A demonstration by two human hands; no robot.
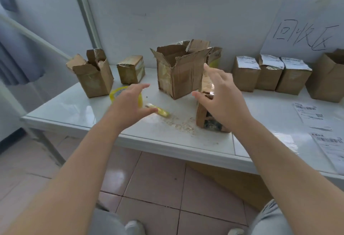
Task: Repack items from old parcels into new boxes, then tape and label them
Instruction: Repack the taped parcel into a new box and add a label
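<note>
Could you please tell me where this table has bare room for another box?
Two patches: the front-left corner of the table, before the torn open box and left of the tape roll; and the stretch between the small parcel and the label sheets, before the three labelled boxes. The middle, round the large open box and cutter, is crowded.

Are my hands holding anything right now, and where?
Nothing is held: the left hand hovers open near the yellow tape roll, the right hand open near the small taped cardboard box.
</note>
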